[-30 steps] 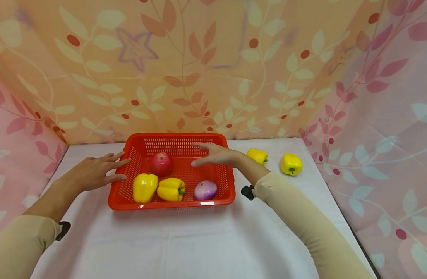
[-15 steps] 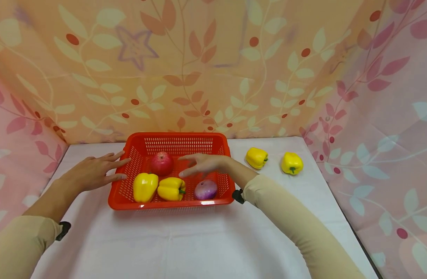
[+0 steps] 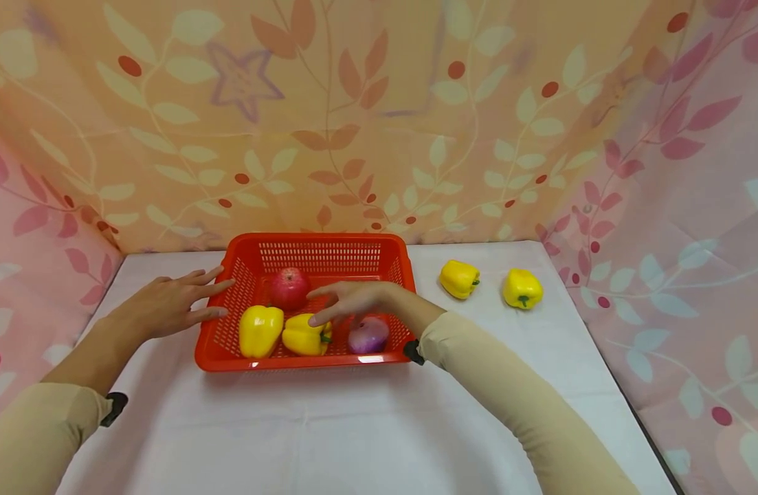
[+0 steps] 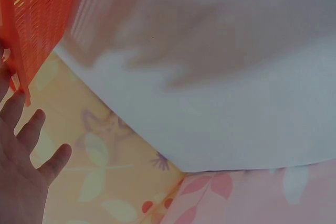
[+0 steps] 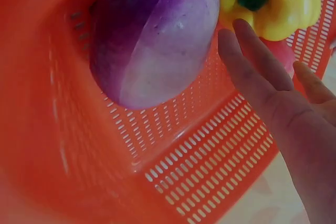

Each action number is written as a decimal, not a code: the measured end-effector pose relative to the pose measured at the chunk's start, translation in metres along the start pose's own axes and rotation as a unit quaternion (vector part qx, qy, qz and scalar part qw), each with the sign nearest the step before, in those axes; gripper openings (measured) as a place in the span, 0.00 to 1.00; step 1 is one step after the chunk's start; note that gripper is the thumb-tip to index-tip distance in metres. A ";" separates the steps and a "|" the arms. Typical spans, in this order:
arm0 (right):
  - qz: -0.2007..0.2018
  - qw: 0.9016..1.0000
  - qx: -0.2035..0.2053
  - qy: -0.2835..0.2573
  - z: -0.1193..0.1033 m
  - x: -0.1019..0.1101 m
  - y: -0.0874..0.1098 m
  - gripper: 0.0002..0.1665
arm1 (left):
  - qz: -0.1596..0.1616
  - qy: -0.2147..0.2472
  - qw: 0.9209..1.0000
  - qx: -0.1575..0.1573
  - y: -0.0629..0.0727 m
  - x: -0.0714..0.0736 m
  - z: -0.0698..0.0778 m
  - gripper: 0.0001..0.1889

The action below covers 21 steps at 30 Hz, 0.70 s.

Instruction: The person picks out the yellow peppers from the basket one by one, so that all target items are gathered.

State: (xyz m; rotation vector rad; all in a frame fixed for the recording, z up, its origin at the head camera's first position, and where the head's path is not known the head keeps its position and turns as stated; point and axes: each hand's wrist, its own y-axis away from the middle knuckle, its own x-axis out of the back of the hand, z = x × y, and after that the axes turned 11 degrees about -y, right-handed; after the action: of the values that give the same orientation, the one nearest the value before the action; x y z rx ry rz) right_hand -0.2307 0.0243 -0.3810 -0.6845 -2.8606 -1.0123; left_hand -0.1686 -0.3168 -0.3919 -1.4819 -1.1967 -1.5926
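Note:
My left hand (image 3: 171, 302) lies with spread, fairly straight fingers at the left rim of a red perforated basket (image 3: 317, 242). In the left wrist view its fingertips (image 4: 18, 100) meet the basket's edge. Over the basket's inside hovers my right hand (image 3: 354, 297), fingers extended, its thumb overlapping a yellow bell pepper (image 3: 299, 337) with a green stem. A second yellow bell pepper (image 3: 260, 331) stands to the left of that one. Behind them sits a red round fruit (image 3: 288, 287). Below the right wrist lies a round purple-and-white vegetable (image 5: 157, 40), partly under the hand in the head view.
Two more yellow bell peppers lie on the white-covered table (image 3: 292, 440) right of the basket, one nearer (image 3: 459, 278) and one farther right (image 3: 523, 289). Flowered cloth walls (image 3: 354, 124) close off the back and both sides.
My right hand has moved left and toward me, from over the basket's right part to over the right-hand bell pepper inside. The left hand stays at the rim.

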 end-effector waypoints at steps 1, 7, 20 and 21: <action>-0.002 1.000 0.000 0.000 0.000 -0.001 -0.001 0.47 | 0.001 0.000 1.000 0.000 0.000 0.000 0.000 0.39; -0.016 1.000 -0.008 0.003 -0.001 -0.003 -0.009 0.48 | 0.012 -0.005 1.000 -0.009 0.000 0.001 -0.001 0.38; -0.040 0.998 -0.020 0.039 -0.008 -0.007 -0.024 0.48 | 0.004 0.005 1.000 -0.004 0.000 0.001 0.000 0.38; -0.040 0.998 -0.022 0.038 -0.008 -0.007 -0.025 0.48 | 0.004 0.006 1.000 -0.004 0.000 0.001 0.001 0.38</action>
State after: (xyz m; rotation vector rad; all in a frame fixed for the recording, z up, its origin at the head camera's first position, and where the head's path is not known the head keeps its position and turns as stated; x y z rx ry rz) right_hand -0.2356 -0.0007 -0.3904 -0.5256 -2.8292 -1.0902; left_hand -0.1688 -0.3161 -0.3913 -1.4796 -1.1770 -1.5997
